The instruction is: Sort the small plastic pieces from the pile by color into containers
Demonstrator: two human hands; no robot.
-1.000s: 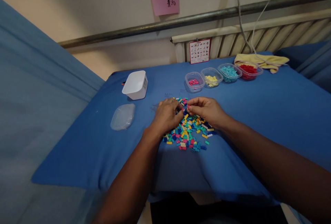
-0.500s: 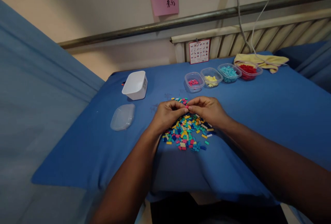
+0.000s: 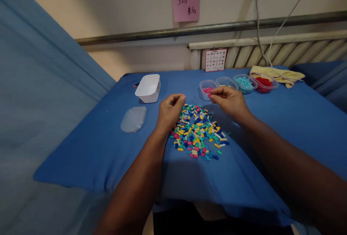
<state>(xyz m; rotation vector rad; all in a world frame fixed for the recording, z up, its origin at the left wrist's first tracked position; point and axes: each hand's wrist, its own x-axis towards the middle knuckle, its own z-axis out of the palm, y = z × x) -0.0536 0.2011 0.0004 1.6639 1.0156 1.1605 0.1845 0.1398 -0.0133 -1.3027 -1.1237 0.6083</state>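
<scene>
A heap of small coloured bricks [image 3: 199, 132] lies in the middle of the blue table [image 3: 103, 148]. My left hand [image 3: 170, 110] hovers at the heap's left far edge with its fingers curled in; what they hold, if anything, is hidden. My right hand [image 3: 230, 101] is raised beyond the heap, pinching a pink brick [image 3: 209, 95] at its fingertips, right beside the clear tub of pink bricks [image 3: 206, 88]. Behind that hand is a second clear tub [image 3: 225, 81], partly hidden.
Farther right stand a tub of turquoise bricks [image 3: 244, 82] and a tub of red bricks [image 3: 264, 83], with a yellow cloth [image 3: 279, 75] behind. A white bin [image 3: 149, 88] and a clear lid [image 3: 133, 119] lie at left. A radiator [image 3: 271, 48] lines the wall.
My hands were together over the heap; they have parted. My right hand rose toward the pink tub with a pink brick, my left drew to the heap's left. The view tilted up slightly.
</scene>
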